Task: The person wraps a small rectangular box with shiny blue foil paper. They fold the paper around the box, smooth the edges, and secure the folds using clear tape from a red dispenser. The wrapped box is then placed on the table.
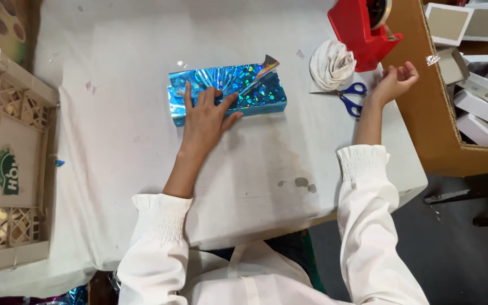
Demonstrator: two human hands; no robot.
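Beside the tape dispenser (362,28), the right hand (393,83) hangs half-curled and empty; the left hand (205,116), fingers spread, should press the wrapped box (255,93) firmly.

One plastic crate (12,169) at the table's (142,169) left edge; one cardboard box (425,113) of small white boxes (481,107) to the right; blue-handled scissors (348,97); a bundled white cloth (331,65).

The box (227,90) wears glossy, holographic blue foil; the table (142,141) cover is matt, stained white cloth; the dispenser (362,28) is shiny red plastic.
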